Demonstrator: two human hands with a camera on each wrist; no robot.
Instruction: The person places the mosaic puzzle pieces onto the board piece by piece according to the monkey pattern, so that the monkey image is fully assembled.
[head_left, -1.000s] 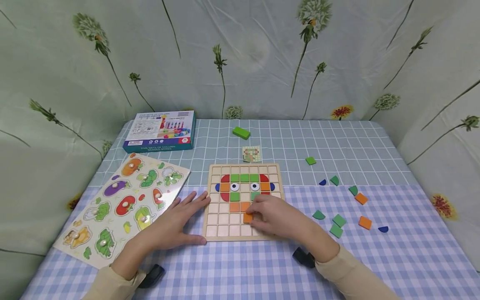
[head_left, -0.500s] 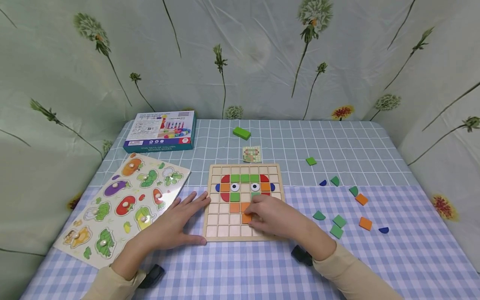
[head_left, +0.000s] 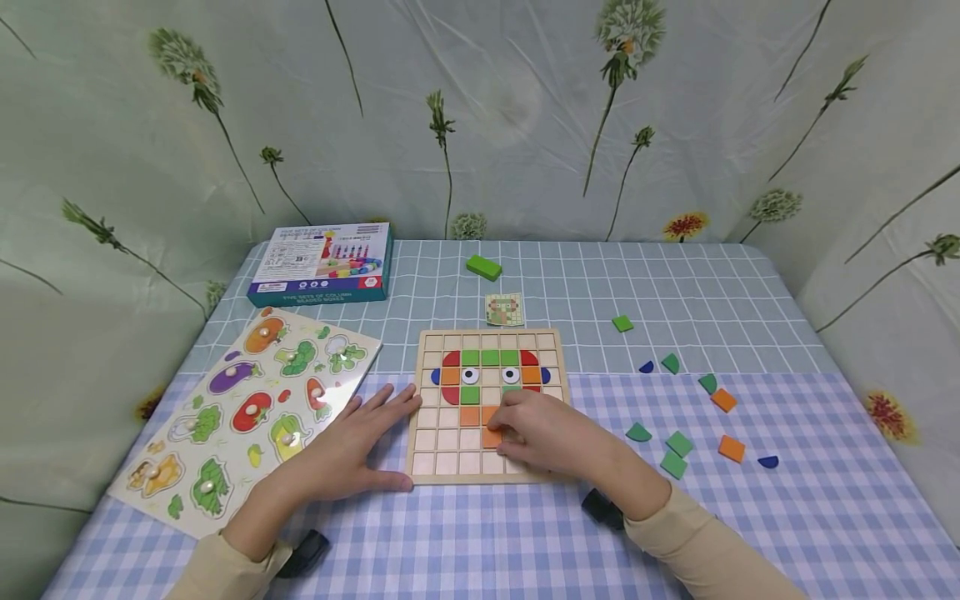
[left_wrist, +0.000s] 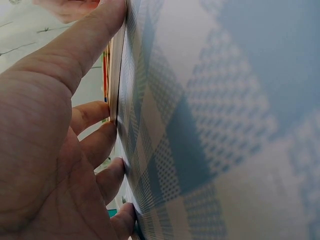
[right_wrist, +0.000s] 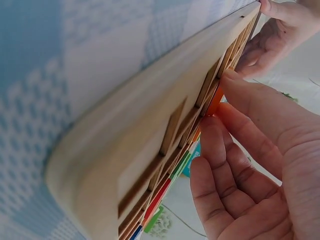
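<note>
Pinching an orange square tile (head_left: 491,438) between thumb and forefinger, the right hand (head_left: 542,427) sits over the near half of a pale wooden grid board (head_left: 423,462); whether that tile lies flat in its cell cannot be told. The left hand (head_left: 352,454) is spread wide and grips nothing, its fingertips touching the board's left edge. Farther up the grid are red quarter-circles (head_left: 451,358), green squares (head_left: 490,357), blue half-circles (head_left: 545,375) and round white eye tiles (head_left: 469,374). Left of the board lies a glossy vegetable puzzle (head_left: 337,385) with round knobs; beyond that, a printed cardboard box (head_left: 318,254). Just past the board's far edge is a small picture card (head_left: 504,309), then a bright green block (head_left: 483,267). Loose flat tiles (head_left: 731,448) scatter to the right across blue-and-white gingham cloth (head_left: 465,542). Rumpled dandelion-print fabric (head_left: 517,100) hangs behind.
</note>
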